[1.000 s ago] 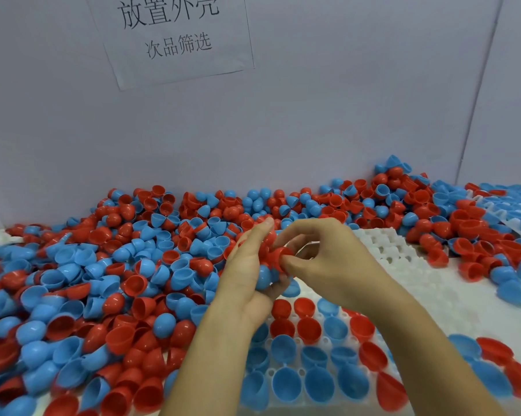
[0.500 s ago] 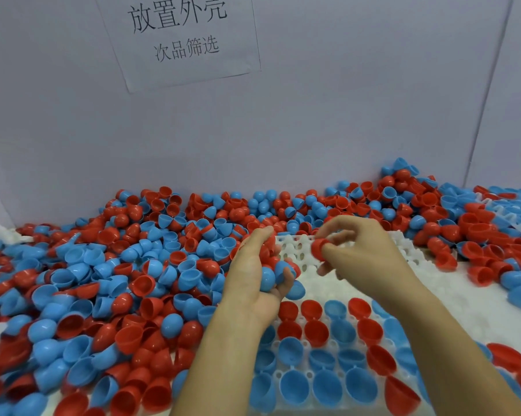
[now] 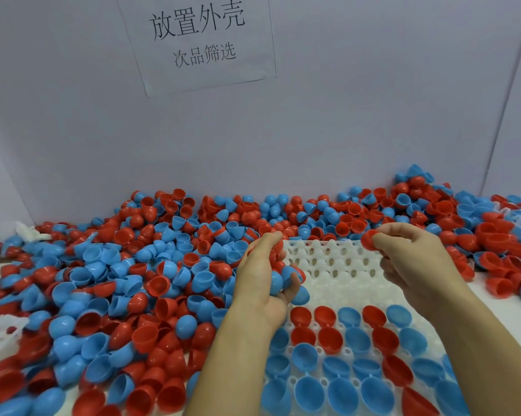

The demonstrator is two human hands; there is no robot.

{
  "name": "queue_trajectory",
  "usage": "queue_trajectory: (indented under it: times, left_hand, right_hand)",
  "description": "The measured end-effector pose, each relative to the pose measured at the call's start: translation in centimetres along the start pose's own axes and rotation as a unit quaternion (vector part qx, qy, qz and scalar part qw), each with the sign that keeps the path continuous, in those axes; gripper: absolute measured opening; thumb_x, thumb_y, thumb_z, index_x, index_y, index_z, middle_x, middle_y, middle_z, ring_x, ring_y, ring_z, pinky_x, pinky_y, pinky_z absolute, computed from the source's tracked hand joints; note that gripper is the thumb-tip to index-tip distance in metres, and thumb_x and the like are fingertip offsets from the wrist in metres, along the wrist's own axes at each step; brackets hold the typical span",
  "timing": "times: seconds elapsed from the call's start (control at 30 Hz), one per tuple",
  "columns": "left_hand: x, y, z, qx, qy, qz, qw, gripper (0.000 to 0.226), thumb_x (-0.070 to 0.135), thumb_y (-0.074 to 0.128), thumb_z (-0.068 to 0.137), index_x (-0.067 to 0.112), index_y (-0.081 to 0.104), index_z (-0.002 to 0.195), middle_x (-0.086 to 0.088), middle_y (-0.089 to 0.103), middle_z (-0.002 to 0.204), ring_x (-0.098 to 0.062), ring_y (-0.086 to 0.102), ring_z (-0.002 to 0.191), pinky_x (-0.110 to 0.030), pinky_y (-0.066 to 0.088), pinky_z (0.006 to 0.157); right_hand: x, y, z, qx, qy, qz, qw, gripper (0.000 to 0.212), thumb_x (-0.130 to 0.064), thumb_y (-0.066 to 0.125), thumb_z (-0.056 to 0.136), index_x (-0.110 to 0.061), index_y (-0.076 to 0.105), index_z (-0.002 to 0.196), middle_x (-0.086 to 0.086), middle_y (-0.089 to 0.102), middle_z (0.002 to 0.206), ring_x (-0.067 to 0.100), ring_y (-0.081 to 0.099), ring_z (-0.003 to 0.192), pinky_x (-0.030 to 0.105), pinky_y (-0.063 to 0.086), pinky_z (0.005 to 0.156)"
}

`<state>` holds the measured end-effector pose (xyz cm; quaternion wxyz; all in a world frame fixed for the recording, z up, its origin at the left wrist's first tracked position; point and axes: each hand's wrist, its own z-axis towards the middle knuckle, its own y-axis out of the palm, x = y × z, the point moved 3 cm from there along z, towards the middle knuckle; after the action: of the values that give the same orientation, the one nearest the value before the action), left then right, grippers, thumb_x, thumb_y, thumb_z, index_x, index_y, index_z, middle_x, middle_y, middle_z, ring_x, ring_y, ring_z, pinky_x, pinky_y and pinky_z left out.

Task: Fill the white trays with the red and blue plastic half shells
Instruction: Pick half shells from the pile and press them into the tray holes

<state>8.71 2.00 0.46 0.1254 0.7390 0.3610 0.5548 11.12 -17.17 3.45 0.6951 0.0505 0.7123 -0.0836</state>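
We are pinching one red shell (image 3: 368, 239) between the thumb and fingers of our right hand (image 3: 415, 262), raised above the far edge of the white tray (image 3: 337, 265). Our left hand (image 3: 263, 277) is cupping a clutch of red and blue shells (image 3: 278, 279), too bunched to count, beside the tray's left edge; its near rows are holding shells already

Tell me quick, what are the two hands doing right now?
Left hand: curled round a handful of red and blue half shells, above the white tray.
Right hand: pinching one red half shell at its fingertips.
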Motion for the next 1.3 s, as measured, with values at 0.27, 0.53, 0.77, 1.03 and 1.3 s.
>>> queue_trajectory:
  times: [0.27,0.53,0.77,1.03,1.3]
  left_hand:
    - [-0.1,0.0,0.1,-0.001,0.002,0.0,1.0,0.024,0.026,0.081,0.081,0.015,0.073,0.101,-0.01,0.062,0.111,-0.026,0.057,0.095,-0.022,0.051,0.045]
    - [-0.2,0.0,0.2,-0.003,0.002,0.005,1.0,0.024,0.027,0.081,0.082,0.015,0.073,0.101,-0.011,0.063,0.109,-0.025,0.057,0.091,-0.022,0.049,0.044]
    - [-0.2,0.1,0.2,-0.016,-0.004,0.011,1.0,0.03,0.032,0.082,0.081,0.012,0.074,0.103,-0.01,0.065,0.104,-0.024,0.06,0.086,-0.022,0.048,0.043]
    - [1.0,-0.7,0.5,0.008,0.036,0.025,0.999,0.035,0.036,0.08,0.081,0.013,0.074,0.106,-0.007,0.068,0.105,-0.022,0.062,0.087,-0.022,0.044,0.039]
    - [1.4,-1.0,0.5,-0.008,0.045,0.031,0.998,0.036,0.036,0.08,0.081,0.012,0.073,0.107,-0.007,0.066,0.098,-0.019,0.061,0.077,-0.021,0.044,0.039]
  right_hand:
    - [-0.9,1.7,-1.2,-0.078,-0.098,0.007,0.992,0.048,0.0,0.074,0.08,-0.031,0.065,0.116,0.012,0.07,0.073,0.015,0.07,0.08,0.033,0.051,0.086]
    - [-1.1,1.9,-1.4,-0.116,-0.132,0.004,0.984,0.057,-0.018,0.079,0.08,-0.05,0.057,0.122,-0.011,0.076,0.104,0.003,0.07,0.1,0.039,0.05,0.096]
    - [-0.3,1.8,-0.6,-0.063,-0.148,-0.057,0.985,0.026,-0.013,0.072,0.088,-0.039,0.071,0.095,-0.019,0.074,0.085,0.002,0.07,0.085,0.017,0.051,0.065]
    - [0.4,2.9,0.1,-0.06,-0.187,-0.258,0.946,0.026,-0.011,0.059,0.096,-0.036,0.068,0.097,-0.015,0.068,0.097,0.002,0.063,0.069,0.006,0.044,0.048]
    - [1.7,7.0,-0.6,-0.217,-0.157,-0.538,0.799,0.07,0.007,0.043,0.085,-0.035,0.043,0.141,-0.012,0.009,0.164,0.025,0.001,0.153,0.062,0.013,0.116]
